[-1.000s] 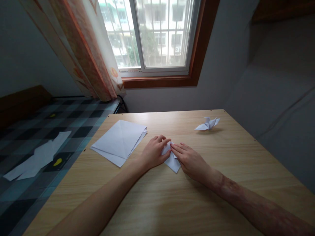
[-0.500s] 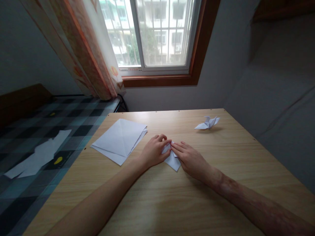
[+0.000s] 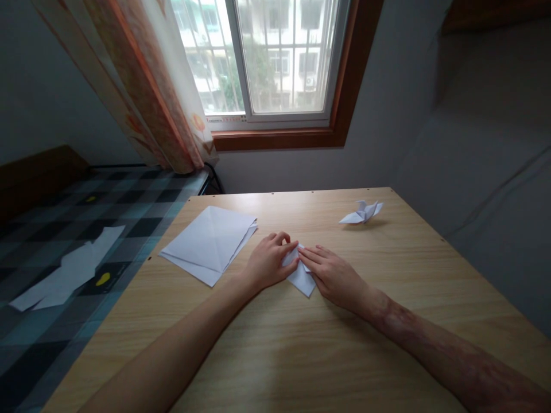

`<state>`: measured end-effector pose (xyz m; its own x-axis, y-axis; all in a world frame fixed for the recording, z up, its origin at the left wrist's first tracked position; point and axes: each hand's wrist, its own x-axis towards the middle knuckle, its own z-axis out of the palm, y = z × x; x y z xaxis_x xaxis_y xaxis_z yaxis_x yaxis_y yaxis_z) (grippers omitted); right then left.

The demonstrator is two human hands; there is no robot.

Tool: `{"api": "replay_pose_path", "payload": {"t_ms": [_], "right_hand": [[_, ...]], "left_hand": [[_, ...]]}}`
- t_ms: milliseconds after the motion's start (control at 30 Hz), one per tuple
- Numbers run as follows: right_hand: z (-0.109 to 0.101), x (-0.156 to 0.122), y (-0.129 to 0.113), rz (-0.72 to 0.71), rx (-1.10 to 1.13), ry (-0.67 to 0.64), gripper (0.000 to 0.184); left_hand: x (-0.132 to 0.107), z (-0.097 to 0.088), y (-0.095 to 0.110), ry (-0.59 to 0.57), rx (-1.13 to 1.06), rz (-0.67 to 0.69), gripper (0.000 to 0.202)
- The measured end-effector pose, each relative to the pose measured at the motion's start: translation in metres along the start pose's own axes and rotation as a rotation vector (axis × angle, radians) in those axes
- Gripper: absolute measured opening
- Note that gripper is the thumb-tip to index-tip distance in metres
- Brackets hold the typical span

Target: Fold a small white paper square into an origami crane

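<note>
A small folded sheet of white paper (image 3: 302, 281) lies on the wooden table, its pointed lower end towards me. My left hand (image 3: 272, 261) holds its left side, with thumb and index finger at the paper and the other fingers curled. From the right, my right hand (image 3: 333, 272) presses on the same paper, its fingers held together and their tips near the left fingertips at the top. Both hands cover much of the folds. Beyond them, a folded paper crane (image 3: 362, 213) stands at the back right of the table.
To the left lies a stack of white paper squares (image 3: 210, 238) with creases. The wooden table (image 3: 275, 350) reaches back towards a window (image 3: 284, 69) and a curtain (image 3: 150, 97). White paper scraps (image 3: 71, 272) rest on a bed (image 3: 142, 198) with a checked cover at the left.
Both hands stay on the folded paper, with barely any finger movement. The whole view has shifted very slightly.
</note>
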<state>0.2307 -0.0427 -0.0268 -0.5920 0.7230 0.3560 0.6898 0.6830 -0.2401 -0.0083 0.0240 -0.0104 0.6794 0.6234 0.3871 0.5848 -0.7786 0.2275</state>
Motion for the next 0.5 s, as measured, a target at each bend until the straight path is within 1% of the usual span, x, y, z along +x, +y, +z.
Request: {"api": "replay_pose_path", "payload": {"t_ms": [200, 367, 500], "right_hand": [[-0.0016, -0.0014, -0.0017, 0.004, 0.010, 0.013, 0.056], [-0.0027, -0.0007, -0.0020, -0.017, -0.011, 0.019, 0.052], [-0.0031, -0.0004, -0.0021, -0.019, -0.030, 0.009, 0.051]], "left_hand": [[-0.0001, -0.0014, 0.0011, -0.016, 0.028, 0.011, 0.029], [-0.0013, 0.0001, -0.0015, -0.009, 0.020, 0.028, 0.040], [-0.0016, 0.0000, -0.0020, -0.012, 0.027, 0.041, 0.034]]}}
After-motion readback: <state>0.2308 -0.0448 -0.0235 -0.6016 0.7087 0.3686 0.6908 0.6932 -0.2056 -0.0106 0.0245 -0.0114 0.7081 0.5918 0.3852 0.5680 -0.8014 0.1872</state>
